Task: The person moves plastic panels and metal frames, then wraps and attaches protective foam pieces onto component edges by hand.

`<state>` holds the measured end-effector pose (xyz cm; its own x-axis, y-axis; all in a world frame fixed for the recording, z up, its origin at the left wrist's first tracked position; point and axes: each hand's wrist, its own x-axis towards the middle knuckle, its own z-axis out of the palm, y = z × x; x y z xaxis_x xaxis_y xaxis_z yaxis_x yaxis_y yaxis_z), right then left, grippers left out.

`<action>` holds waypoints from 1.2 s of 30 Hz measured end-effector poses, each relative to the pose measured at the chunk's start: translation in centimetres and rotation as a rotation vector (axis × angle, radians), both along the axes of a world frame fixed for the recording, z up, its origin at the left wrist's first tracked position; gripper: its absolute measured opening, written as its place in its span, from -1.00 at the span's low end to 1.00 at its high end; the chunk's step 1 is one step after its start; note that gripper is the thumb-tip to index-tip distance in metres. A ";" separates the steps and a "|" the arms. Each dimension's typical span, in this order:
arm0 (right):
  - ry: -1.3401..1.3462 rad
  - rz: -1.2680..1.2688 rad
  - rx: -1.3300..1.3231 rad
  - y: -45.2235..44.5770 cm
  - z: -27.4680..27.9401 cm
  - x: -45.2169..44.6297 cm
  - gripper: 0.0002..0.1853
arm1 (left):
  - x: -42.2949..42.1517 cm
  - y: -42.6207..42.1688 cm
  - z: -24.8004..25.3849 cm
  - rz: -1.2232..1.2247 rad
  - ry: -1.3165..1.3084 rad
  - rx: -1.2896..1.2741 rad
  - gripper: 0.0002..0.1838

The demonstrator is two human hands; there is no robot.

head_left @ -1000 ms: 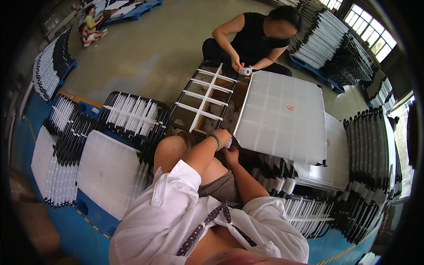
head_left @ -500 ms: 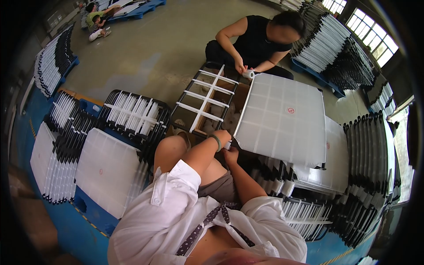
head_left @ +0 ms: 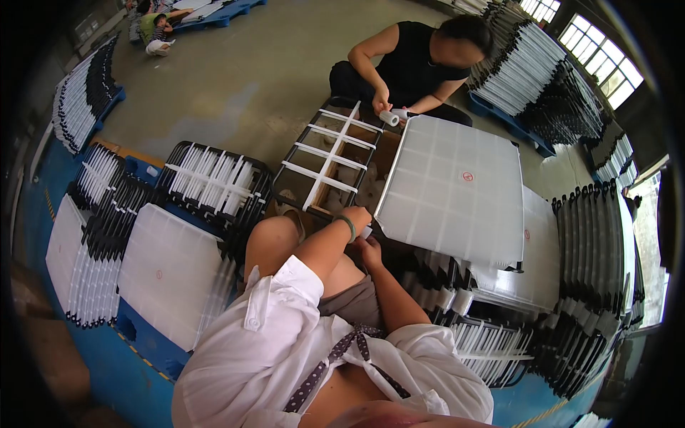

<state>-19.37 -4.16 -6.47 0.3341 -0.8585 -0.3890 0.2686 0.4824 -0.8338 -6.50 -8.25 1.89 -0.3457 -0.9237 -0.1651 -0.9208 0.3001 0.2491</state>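
Observation:
My left hand [head_left: 354, 216], with a green bracelet at the wrist, is closed at the near corner of a black frame with white slats [head_left: 332, 167]. A small white piece [head_left: 366, 232] shows just below its fingers. My right hand [head_left: 369, 252] is closed beside that piece; its fingertips are partly hidden, and I cannot tell whether they grip it. To the right lies a translucent white panel [head_left: 457, 189] in a black frame. Under the slatted frame, an open cardboard box [head_left: 349, 153] holds whitish parts.
Opposite me sits a person in black [head_left: 421, 71] holding white cylinders [head_left: 389, 118]. Stacked panels [head_left: 171, 264] stand at the left on a blue pallet. More folded racks [head_left: 592, 250] rise at the right. Two people [head_left: 153, 32] are far off at the back left.
The person opposite has raised a white cylinder to the left, separating it from another one. My hands have drawn slightly apart around the small white piece.

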 end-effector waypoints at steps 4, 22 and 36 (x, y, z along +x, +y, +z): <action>0.216 -0.035 -0.376 0.1 -0.9 0.0 -0.76 | 0.2 0.0 0.2 -0.030 0.037 0.019 -0.80; 0.020 -0.034 -0.216 -0.6 -3.2 -0.3 -0.74 | 1.5 -0.1 -0.1 -0.057 0.235 0.110 -0.71; -0.120 0.046 -0.077 0.0 -2.3 -1.0 -0.63 | 1.6 -0.4 -1.0 -0.070 0.267 0.048 -0.67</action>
